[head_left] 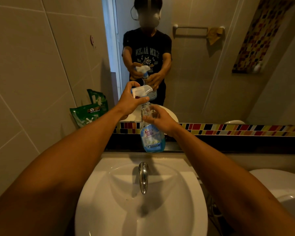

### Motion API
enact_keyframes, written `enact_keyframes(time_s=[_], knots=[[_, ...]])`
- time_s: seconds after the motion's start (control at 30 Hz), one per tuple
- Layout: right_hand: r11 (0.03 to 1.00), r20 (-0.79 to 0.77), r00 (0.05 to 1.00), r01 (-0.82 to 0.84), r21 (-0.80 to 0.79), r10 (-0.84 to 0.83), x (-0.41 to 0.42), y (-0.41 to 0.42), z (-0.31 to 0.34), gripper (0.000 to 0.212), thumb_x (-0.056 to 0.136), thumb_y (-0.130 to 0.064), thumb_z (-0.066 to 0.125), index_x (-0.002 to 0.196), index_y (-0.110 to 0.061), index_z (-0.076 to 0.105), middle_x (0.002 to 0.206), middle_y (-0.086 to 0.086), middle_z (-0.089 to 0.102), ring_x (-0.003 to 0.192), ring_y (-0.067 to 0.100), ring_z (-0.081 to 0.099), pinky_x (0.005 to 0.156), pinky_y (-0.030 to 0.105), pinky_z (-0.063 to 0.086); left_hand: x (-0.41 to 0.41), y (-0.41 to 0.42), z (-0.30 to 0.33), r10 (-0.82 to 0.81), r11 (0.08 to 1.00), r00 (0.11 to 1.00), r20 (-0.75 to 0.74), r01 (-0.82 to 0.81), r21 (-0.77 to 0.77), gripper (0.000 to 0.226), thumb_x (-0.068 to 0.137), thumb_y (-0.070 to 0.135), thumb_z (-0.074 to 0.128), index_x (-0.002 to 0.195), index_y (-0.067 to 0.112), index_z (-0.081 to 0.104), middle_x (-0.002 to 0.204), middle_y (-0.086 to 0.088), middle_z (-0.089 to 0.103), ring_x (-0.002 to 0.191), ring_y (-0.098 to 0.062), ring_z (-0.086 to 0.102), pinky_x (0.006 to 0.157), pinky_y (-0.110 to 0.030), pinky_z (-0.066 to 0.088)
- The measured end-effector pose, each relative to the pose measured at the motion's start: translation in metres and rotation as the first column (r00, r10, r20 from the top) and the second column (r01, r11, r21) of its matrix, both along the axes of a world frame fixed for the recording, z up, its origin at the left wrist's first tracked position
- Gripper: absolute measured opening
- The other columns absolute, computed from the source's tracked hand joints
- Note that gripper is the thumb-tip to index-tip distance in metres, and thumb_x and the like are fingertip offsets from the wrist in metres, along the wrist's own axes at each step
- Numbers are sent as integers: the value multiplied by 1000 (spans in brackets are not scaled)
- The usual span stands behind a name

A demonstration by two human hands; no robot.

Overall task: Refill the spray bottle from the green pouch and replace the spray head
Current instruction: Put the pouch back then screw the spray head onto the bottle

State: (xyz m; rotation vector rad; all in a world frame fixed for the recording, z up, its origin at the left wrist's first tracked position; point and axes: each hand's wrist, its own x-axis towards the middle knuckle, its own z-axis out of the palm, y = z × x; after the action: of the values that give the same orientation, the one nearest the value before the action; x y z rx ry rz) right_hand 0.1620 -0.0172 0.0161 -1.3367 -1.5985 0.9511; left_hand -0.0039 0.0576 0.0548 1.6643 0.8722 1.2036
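- Left hand (132, 101) is gripping the spray head (143, 92), holding it just above the neck of the spray bottle (152, 137). I can't tell if the collar is seated on the threads or just hovering over them.
- Right hand (157, 119) is wrapped around the bottle's clear upper part, steadying it on the narrow surface (211, 147) behind the sink (186, 193).
- The blue liquid only reaches partway up, so it may still need filling. The green pouch (90, 110) leans against the wall, off to the left of the left hand.
- Risks, I'd say: cross-threading if the head goes on tilted, or the dip tube catching the rim.
- That ledge looks skinny, so twisting hard could tip the bottle into the sink below the hands.
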Motion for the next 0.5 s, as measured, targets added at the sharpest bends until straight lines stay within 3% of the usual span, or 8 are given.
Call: enact_keyframes(time_s=[0.13, 0.27, 0.37, 0.5], knots=[[1000, -7, 1000, 3, 2, -3, 1, 0, -2, 52, 94, -24, 75, 141, -14, 54, 128, 9, 68, 111, 24, 69, 95, 42, 60, -3, 4, -1, -39, 997, 999, 1, 39, -63, 58, 72, 15, 83, 114, 38, 52, 125, -20, 58, 109, -38, 64, 81, -40, 60], [1000, -5, 1000, -1, -19, 1, 1, 0, -3, 56, 93, -27, 77, 143, -15, 53, 129, 11, 67, 111, 25, 69, 96, 46, 60, -3, 2, 2, -23, 997, 1000, -22, 21, -75, 58, 72, 18, 81, 117, 35, 49, 123, -13, 55, 109, -35, 61, 85, -41, 59], [1000, -11, 1000, -11, -21, 10, -2, 0, -1, 56, 94, -28, 76, 143, -14, 53, 128, 11, 68, 111, 25, 70, 97, 46, 60, 1, -3, 1, -16, 999, 1000, 5, 16, -38, 57, 74, 31, 85, 115, 35, 45, 126, -13, 54, 108, -28, 62, 83, -36, 60], [999, -24, 1000, -17, -37, 16, -4, -1, 0, 55, 94, -27, 76, 143, -15, 53, 127, 10, 69, 111, 26, 70, 96, 46, 60, 0, -1, -1, 36, 999, 999, 1, -36, 19, 57, 75, 21, 85, 116, 31, 47, 124, -12, 56, 106, -30, 64, 77, -31, 60]])
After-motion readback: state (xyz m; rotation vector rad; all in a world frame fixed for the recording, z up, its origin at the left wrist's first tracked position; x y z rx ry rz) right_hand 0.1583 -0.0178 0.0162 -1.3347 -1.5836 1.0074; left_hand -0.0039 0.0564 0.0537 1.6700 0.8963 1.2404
